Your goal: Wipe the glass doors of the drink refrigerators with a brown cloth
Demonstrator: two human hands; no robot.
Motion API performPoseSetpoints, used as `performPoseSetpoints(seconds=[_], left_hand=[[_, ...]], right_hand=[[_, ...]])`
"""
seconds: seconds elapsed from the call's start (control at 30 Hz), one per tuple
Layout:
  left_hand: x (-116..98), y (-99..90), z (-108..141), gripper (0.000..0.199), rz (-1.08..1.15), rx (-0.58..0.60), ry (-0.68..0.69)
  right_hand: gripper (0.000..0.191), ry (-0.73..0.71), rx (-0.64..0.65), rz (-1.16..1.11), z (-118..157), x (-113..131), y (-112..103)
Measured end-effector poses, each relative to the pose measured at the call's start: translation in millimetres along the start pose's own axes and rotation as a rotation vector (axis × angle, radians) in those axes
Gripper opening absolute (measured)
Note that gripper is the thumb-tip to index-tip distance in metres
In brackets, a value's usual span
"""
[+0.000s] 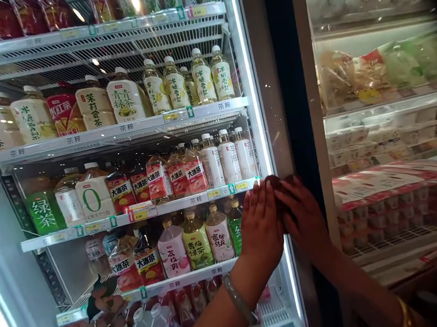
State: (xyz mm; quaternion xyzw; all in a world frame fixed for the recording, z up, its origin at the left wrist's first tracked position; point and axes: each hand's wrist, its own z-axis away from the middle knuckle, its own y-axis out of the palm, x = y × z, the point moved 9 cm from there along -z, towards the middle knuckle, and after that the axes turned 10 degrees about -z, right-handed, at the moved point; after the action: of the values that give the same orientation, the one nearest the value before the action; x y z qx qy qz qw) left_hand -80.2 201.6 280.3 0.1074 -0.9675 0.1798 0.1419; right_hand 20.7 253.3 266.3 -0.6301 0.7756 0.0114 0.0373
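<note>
My left hand [261, 222] lies with its fingers stretched out against the glass door of a lit drinks cooler, close to the door's edge. A jade-like bangle [237, 298] circles that wrist. Just to its right, my right hand [305, 215] has its fingers extended towards the door's edge strip, and a gold-coloured bangle [405, 315] shows on that arm. Dark shapes between the fingertips look like the hands' reflection. Neither hand holds anything visible. Behind the glass, white-capped bottles [228, 155] stand on a shelf near my left fingertips.
Several cooler shelves hold tea bottles, with price tags along a shelf edge [196, 200]. Green-labelled bottles [43, 211] stand at left. Right of a dark upright post [291, 80], another chilled case holds bagged goods [412, 63] and stacked cups [370, 221].
</note>
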Motion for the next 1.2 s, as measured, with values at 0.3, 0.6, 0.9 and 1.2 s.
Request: performPoseSetpoints(seconds=[0.3, 0.6, 0.9, 1.2], left_hand=[[12.1, -18.0, -46.0, 0.07, -0.06, -0.059, 0.047], [8.8, -16.8, -48.5, 0.07, -0.097, -0.066, 0.104], [43.4, -36.0, -153.9, 0.066, -0.039, -0.084, -0.01], [32.7, -32.5, -102.3, 0.072, -0.206, -0.053, 0.226]], right_hand=[[0.063, -0.05, 0.045, -0.057, -59.4, -22.2, -2.0], [0.069, -0.106, 0.051, -0.035, -71.4, -16.5, -0.5], [0.058, -0.173, -0.014, -0.019, -193.9, -31.7, -1.0], [0.085, -0.374, 0.058, 0.047, -104.3, -6.6, 3.2]])
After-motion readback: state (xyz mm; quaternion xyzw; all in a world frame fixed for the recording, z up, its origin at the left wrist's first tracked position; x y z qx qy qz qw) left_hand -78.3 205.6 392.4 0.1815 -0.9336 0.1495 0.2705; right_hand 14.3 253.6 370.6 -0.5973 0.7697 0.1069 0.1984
